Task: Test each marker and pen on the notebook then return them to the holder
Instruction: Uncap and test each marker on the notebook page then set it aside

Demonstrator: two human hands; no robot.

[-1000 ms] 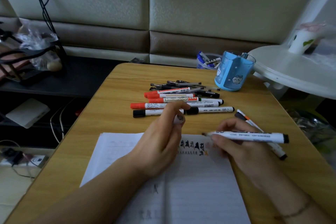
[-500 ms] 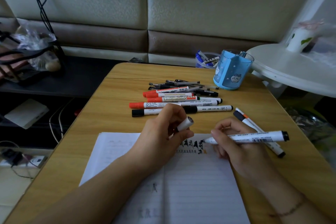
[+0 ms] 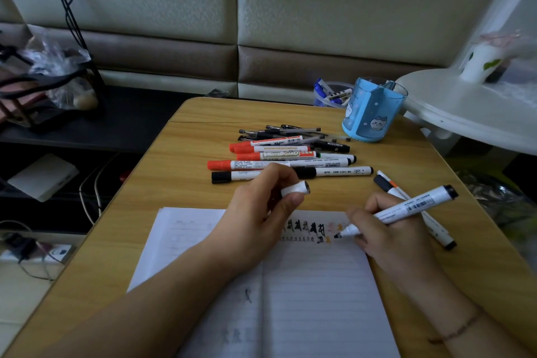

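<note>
From the head camera, I take the notebook (image 3: 305,293) as my landmark: it lies open at the near edge of the table (image 3: 180,189). My right hand (image 3: 389,229) curls its fingers round an uncapped white marker (image 3: 406,208), whose dark tip sits at, or just above, the page at the right end of a row of test marks; I cannot tell whether it touches. My left hand (image 3: 261,212) rests over the notebook's top edge and pinches the marker's white cap (image 3: 295,189) between thumb and forefinger.

As I judge it, the risks are these. Pressing hard could bleed ink through the thin page. The left wrist lies on the paper, so a slide could smear wet marks. The loose cap could slip and roll off the table. A tested marker set back among the untested ones would muddle the sorting.

Counting now: beyond the notebook, a pile (image 3: 290,154) holds about six whiteboard markers, three with red caps, and a bundle of thin pens behind them that I cannot count. One more marker (image 3: 418,209) lies right of the notebook, under my right hand. One blue holder (image 3: 373,113) stands beyond the pile, far right of the notebook, apparently empty. One cap, one marker in use.
</note>
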